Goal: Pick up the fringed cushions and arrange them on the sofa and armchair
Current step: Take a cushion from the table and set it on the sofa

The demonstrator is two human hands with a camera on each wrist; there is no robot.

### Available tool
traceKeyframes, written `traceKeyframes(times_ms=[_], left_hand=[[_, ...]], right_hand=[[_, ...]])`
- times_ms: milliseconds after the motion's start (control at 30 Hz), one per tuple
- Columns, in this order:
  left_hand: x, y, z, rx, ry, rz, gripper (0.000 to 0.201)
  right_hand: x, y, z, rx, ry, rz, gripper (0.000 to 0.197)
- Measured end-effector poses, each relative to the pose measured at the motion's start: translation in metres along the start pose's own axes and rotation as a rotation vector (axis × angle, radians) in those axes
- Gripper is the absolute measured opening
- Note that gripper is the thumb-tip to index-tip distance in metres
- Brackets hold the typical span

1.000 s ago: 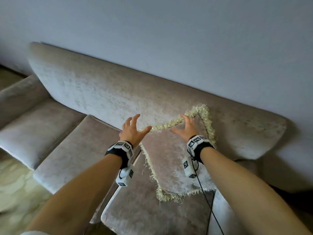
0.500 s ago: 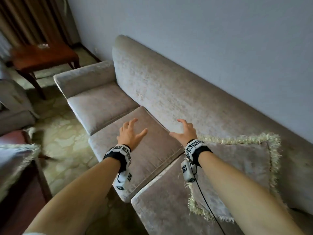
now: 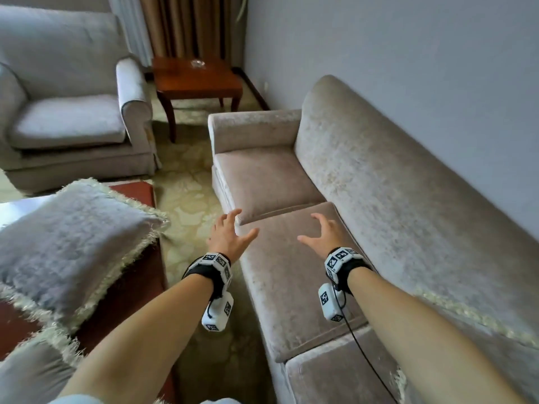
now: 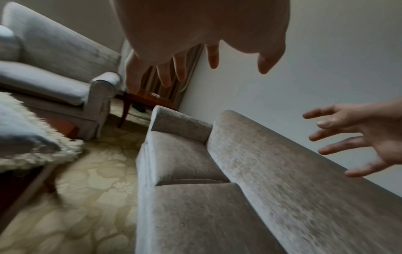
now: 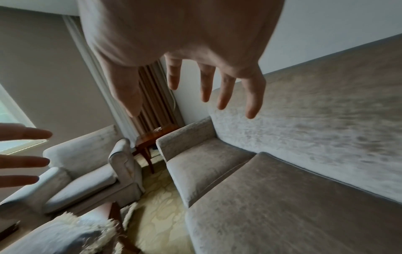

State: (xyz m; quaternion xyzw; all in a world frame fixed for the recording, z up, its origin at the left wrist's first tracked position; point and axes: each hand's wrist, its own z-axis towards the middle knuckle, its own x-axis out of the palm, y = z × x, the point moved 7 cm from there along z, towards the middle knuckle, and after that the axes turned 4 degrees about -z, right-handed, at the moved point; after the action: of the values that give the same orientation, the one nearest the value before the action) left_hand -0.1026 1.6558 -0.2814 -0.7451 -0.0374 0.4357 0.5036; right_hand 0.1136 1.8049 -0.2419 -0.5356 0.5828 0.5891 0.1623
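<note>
A grey cushion with a cream fringe (image 3: 67,246) (image 4: 23,137) (image 5: 71,233) lies on the low red-brown table (image 3: 131,281) at the left, with a second fringed cushion (image 3: 35,371) below it at the frame's corner. Another fringed cushion (image 3: 472,313) leans on the beige sofa (image 3: 379,182) (image 4: 217,197) (image 5: 282,189) behind my right forearm. My left hand (image 3: 230,231) (image 4: 195,65) hovers empty, fingers spread, over the sofa's front edge. My right hand (image 3: 318,231) (image 5: 195,92) hovers empty over the middle seat. The grey armchair (image 3: 67,91) (image 4: 54,68) (image 5: 87,171) stands bare at the far left.
A small wooden side table (image 3: 198,80) with a glass ashtray (image 3: 197,63) stands in the corner between armchair and sofa. Brown curtains (image 3: 186,24) hang behind it. Patterned cream carpet (image 3: 186,199) runs between the low table and the sofa.
Both hands have let go of the cushion on the sofa and swung left with my view. The armchair, side table and the cushions on the low table have come into sight.
</note>
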Motion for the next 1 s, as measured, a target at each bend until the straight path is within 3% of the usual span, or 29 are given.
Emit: traceKeyframes(times_ms=[167,467,600,767,1000], left_hand=[[-0.077,0.066,0.003,-0.143,-0.13,-0.014,0.072],[-0.194,0.174,-0.037,-0.412,-0.419,0.005,0.072],[-0.23,0.219,-0.06,-0.521,-0.531,-0.053,0.079],[-0.265,0.254,-0.103,-0.735,-0.685,0.009,0.07],[-0.296,0.28,-0.188,-0.982,-0.822,0.075,0.07]], right_hand=[[0.057,0.091,0.032,-0.136,0.081,-0.087,0.071],[0.188,0.244,0.044,-0.415,0.336,-0.171,0.071],[0.244,0.305,0.04,-0.554,0.465,-0.193,0.075],[0.307,0.371,0.026,-0.768,0.615,-0.266,0.076],[0.378,0.418,-0.016,-0.937,0.796,-0.393,0.075]])
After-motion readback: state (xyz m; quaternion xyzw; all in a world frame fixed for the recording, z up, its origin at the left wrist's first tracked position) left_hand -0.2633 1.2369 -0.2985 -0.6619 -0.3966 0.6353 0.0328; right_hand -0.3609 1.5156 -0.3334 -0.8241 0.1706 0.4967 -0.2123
